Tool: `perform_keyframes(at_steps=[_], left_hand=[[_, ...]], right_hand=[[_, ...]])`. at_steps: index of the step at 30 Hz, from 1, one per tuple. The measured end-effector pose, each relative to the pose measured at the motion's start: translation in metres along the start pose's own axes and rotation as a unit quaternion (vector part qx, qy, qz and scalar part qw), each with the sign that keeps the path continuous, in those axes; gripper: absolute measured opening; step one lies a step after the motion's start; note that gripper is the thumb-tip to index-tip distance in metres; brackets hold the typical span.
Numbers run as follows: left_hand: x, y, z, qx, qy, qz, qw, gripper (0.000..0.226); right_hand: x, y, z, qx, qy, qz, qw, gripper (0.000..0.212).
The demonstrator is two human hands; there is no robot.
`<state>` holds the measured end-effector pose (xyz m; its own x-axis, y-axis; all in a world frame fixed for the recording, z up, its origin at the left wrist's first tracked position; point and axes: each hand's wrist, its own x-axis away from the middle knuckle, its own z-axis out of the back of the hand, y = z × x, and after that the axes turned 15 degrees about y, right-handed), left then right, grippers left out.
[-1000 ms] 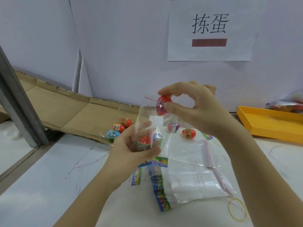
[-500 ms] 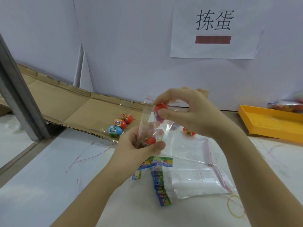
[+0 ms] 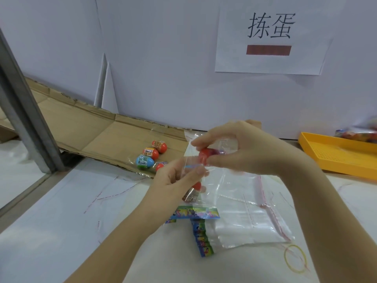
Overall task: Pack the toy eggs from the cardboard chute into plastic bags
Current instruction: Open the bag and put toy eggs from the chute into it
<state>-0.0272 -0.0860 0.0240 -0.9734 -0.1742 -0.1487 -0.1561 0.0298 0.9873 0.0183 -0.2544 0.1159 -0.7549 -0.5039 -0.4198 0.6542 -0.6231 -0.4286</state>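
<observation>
- Right hand (image 3: 251, 149) pinches a red toy egg (image 3: 204, 155) between thumb and fingers at the mouth of a clear plastic bag (image 3: 195, 172); it looks partway in, not yet let go.
- Left hand (image 3: 175, 180) grips that bag by its side and holds it up off the counter (image 3: 71, 211), fingers closed on the film.
- One red-topped egg (image 3: 193, 192) already sits low in the bag, so by my reckoning this is the second one going in.
- Just below lie colourful printed strips (image 3: 195, 213) and a stack of empty zip bags (image 3: 251, 219), with a yellow rubber band (image 3: 286, 260) beside them.
- Further out, on the lower end of the cardboard chute (image 3: 98, 133), four eggs (image 3: 144, 161) wait: three red-orange, one blue and green, though the fourth is half hidden.
- At the far right a yellow tray (image 3: 336, 156) holds what may be filled bags, too blurred to tell.
</observation>
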Motion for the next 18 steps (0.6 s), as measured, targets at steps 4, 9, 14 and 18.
perform_keyframes(at_steps=[4,9,14,18], left_hand=[[0.001,0.001,0.000,0.019,0.006,-0.009,1.000,0.034],[0.003,0.002,-0.001,0.039,0.014,-0.004,0.999,0.029],[0.001,0.005,0.001,0.065,0.055,-0.006,0.996,0.030],[0.000,0.004,0.001,0.066,0.080,-0.022,0.994,0.029]], right_hand=[[-0.002,0.000,0.003,-0.019,-0.038,-0.026,0.999,0.018],[-0.003,0.005,-0.002,-0.037,-0.014,-0.013,0.999,0.017],[-0.007,0.006,-0.015,-0.210,0.122,-0.203,0.949,0.063],[-0.007,0.007,-0.022,-0.231,0.005,-0.269,0.935,0.047]])
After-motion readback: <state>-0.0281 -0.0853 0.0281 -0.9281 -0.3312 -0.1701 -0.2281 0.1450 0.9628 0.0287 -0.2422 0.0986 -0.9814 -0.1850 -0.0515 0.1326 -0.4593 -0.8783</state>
